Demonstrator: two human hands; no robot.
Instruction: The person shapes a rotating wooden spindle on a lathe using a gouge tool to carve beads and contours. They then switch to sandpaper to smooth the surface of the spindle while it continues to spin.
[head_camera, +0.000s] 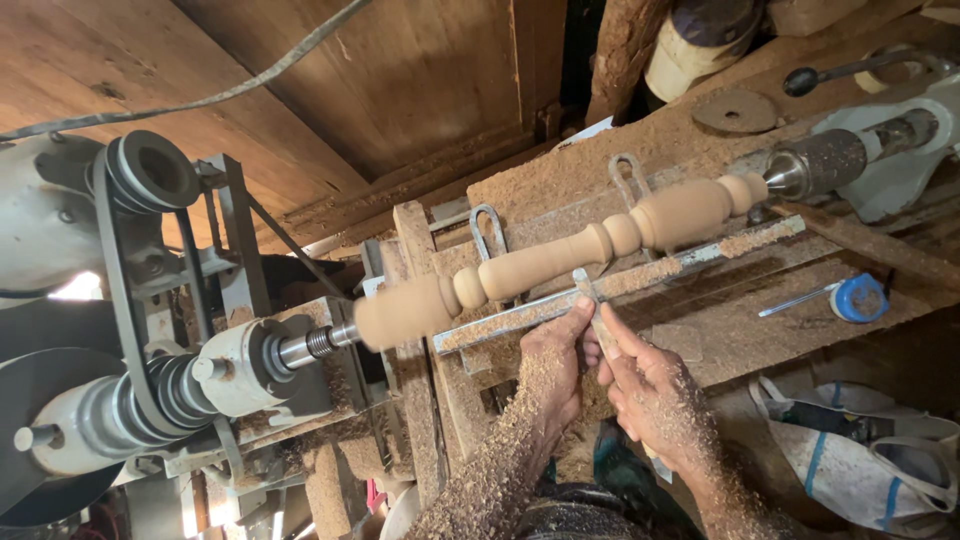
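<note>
Left hand: you pinch the chisel, sawdust coating your fingers.
Right hand: closed on the chisel's hidden handle.
Spindle: left end blurred.

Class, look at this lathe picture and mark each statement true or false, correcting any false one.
1. Both hands hold one thin metal tool. True: the left hand and right hand grip the thin metal tool together.
2. The tool's tip points at the wooden spindle. True.
3. The hands are clean. False: sawdust covers both hands and forearms.
4. The tool crosses the metal tool rest. True.
5. The spindle lies loose on the bench. False: it is mounted between the lathe's drive end and the tailstock centre.
6. The blue-capped object is in the right hand. False: it lies apart on the bench.
</note>
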